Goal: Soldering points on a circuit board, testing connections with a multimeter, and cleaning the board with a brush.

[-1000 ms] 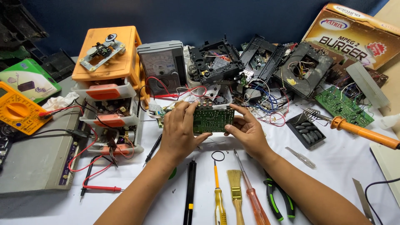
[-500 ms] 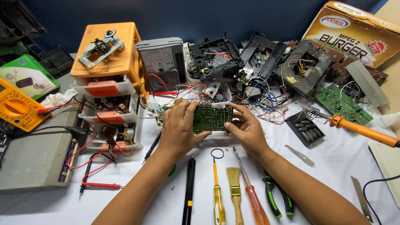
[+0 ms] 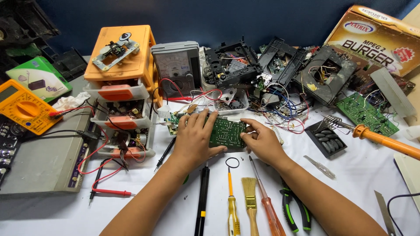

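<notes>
- Left hand (image 3: 192, 142) comes in from about 7 o'clock, palm down, fingers spread and laid over the left end of a green circuit board (image 3: 226, 133), thumb tucked under its near edge. So it's gripping the board, not just resting on it.
- Right hand (image 3: 261, 142) reaches in from 5 o'clock, fingers curled, pinching the board's right edge with fingertips on top.
- The board sits flat between the two hands, roughly dead centre of the white table (image 3: 350, 183), solder side up from what I can see. Its left third is hidden under the left hand.
- At 6 o'clock from the board: a row of tools, with a black pen-like tool (image 3: 202, 203), yellow-handled screwdriver (image 3: 232, 205), small brush (image 3: 250, 201), orange screwdriver (image 3: 267, 205) and green-handled pliers (image 3: 294, 209).
- At 12 o'clock: an analog meter (image 3: 177, 67) and gutted black drive chassis (image 3: 229, 63) in a tangle of wires.
- At 9 to 10 o'clock: an orange drawer unit (image 3: 120, 83), with a yellow multimeter (image 3: 22, 109) further left.
- At 3 o'clock: a soldering iron (image 3: 385, 140) with an orange handle.
</notes>
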